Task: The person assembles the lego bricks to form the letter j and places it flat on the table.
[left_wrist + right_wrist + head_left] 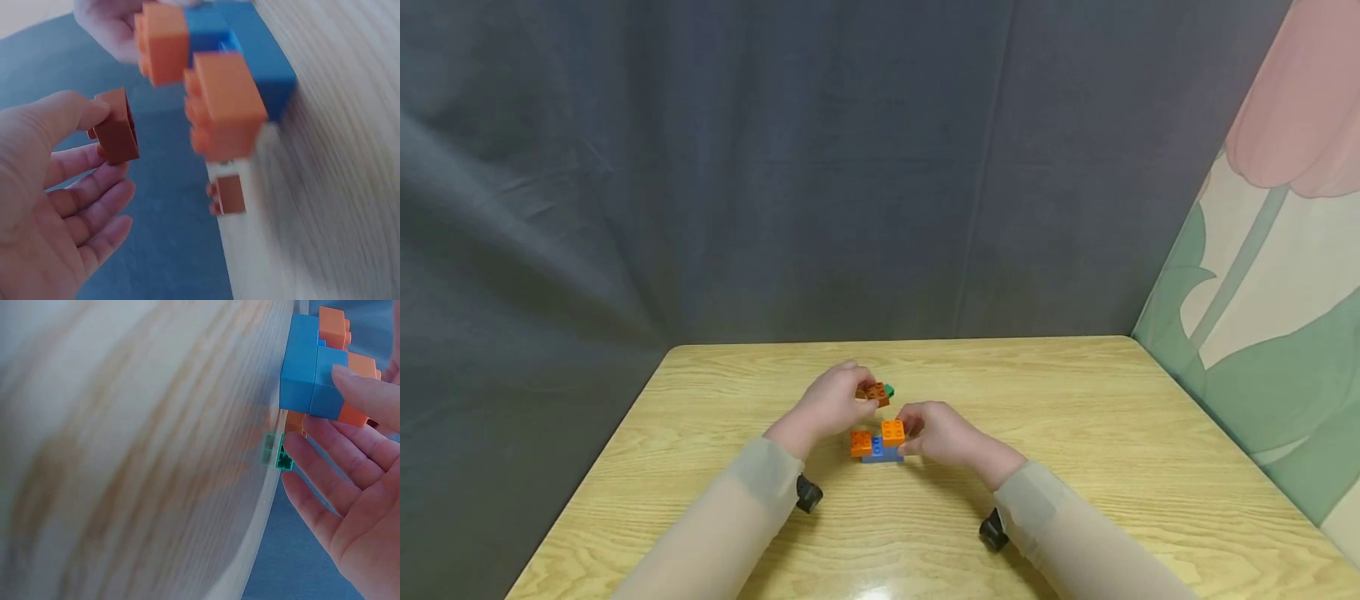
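Left hand (835, 402) pinches a brown brick (117, 132) between thumb and fingers, higher than the blue stack (312, 372) and apparently off its far side; stack's long axis runs left to right, right hand (943, 433) gripping its right end.

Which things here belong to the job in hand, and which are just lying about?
Job: brown brick, pinched by the left hand; blue-and-orange brick stack, held by the right hand.
Apparently just lying about: another brown brick; green brick; both unheld.
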Demonstrator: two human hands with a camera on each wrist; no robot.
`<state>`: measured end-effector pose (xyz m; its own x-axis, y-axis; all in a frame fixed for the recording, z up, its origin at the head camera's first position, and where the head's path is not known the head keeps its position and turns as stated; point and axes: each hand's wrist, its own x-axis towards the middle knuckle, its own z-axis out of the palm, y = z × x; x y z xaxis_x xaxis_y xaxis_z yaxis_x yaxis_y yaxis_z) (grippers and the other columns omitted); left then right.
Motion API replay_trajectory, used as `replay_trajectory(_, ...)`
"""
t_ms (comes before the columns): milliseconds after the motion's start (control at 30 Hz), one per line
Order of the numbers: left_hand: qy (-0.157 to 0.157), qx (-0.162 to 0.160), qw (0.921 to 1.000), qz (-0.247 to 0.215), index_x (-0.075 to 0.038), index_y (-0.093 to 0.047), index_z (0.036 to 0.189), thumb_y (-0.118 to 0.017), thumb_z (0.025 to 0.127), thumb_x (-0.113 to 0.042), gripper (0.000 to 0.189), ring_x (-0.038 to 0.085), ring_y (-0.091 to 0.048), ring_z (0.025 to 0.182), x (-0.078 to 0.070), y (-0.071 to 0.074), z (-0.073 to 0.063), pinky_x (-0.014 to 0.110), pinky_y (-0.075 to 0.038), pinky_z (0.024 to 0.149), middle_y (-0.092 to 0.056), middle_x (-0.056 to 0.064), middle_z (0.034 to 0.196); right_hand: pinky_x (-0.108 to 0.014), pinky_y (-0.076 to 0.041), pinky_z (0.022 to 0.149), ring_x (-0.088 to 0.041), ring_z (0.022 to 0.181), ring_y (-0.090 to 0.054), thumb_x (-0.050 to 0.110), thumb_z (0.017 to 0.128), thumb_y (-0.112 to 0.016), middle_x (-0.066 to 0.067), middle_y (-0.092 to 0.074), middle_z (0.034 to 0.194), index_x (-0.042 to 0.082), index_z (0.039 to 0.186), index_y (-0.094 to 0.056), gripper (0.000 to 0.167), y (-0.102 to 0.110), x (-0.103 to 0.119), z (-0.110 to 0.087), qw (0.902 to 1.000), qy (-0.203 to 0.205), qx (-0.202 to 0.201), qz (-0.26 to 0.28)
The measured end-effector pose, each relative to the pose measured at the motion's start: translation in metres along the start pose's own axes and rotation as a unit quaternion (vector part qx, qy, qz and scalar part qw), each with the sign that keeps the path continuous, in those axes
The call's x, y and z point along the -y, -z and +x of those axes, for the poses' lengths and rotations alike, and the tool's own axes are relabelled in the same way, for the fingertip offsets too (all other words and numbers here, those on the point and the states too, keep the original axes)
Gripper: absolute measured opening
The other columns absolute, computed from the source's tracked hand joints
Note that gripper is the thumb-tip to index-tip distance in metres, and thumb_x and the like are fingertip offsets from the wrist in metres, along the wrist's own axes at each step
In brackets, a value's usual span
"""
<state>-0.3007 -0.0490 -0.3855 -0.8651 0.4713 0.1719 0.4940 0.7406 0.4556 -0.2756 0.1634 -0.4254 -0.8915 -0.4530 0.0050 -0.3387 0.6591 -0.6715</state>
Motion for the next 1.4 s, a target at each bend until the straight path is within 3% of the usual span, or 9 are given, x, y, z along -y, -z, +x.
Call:
replay_trajectory(200, -0.032, 0.020, 0.9990, -0.022, -0.013, -0.069, 0.107, -0.074, 0.090, -0.026, 0.022, 0.019, -0.059, 0.092, -0.017, -0.002, -0.005, 0.034, -0.049, 0.086, -0.058, -0.005, 0.099, -0.035, -0.050, 0.074, -0.014, 0.079, -0.059, 0.008, 0.081, -0.082, 0.006, -0.064, 0.085, 0.012, 0.097, -0.069, 0.021, -0.001, 0.000, 0.000, 0.9999, 0.010, -0.005, 0.002)
replay_trajectory(400, -0.053, 0.032, 0.9980, -0.012, -0.013, -0.070, 0.107, -0.074, 0.089, -0.025, 0.021, 0.020, -0.059, 0.090, -0.023, -0.006, -0.006, 0.031, -0.050, 0.084, -0.057, -0.005, 0.096, -0.035, -0.051, 0.072, -0.013, 0.078, -0.059, 0.008, 0.082, -0.081, 0.006, -0.064, 0.084, 0.010, 0.096, -0.069, 0.020, 0.000, -0.001, 0.001, 0.9998, 0.017, -0.006, 0.005)
replay_trajectory(733, -0.062, 0.037, 0.9974, 0.002, -0.014, -0.072, 0.109, -0.077, 0.087, -0.025, 0.025, 0.012, -0.054, 0.085, -0.021, -0.007, -0.008, 0.028, -0.049, 0.079, -0.057, -0.004, 0.094, -0.033, -0.053, 0.070, -0.013, 0.080, -0.062, 0.005, 0.082, -0.080, 0.005, -0.068, 0.089, 0.012, 0.101, -0.071, 0.022, 0.001, 0.000, 0.000, 0.9995, 0.020, -0.002, 0.024)
replay_trajectory(1100, -0.063, 0.072, 0.9954, 0.002, -0.014, -0.071, 0.112, -0.079, 0.086, -0.024, 0.028, 0.010, -0.054, 0.084, -0.023, -0.007, -0.013, 0.027, -0.049, 0.076, -0.055, -0.006, 0.096, -0.034, -0.052, 0.071, -0.013, 0.079, -0.061, 0.005, 0.082, -0.080, 0.006, -0.066, 0.085, 0.013, 0.096, -0.069, 0.019, 0.002, -0.002, -0.001, 0.9995, 0.015, 0.003, 0.030)
replay_trajectory(1400, -0.057, 0.078, 0.9952, 0.011, -0.016, -0.070, 0.108, -0.079, 0.086, -0.025, 0.026, 0.010, -0.055, 0.083, -0.025, -0.006, -0.015, 0.028, -0.049, 0.076, -0.055, -0.007, 0.096, -0.036, -0.051, 0.071, -0.014, 0.078, -0.061, 0.006, 0.082, -0.080, 0.006, -0.065, 0.084, 0.014, 0.094, -0.069, 0.019, 0.002, -0.004, -0.003, 0.9992, 0.023, 0.006, 0.033)
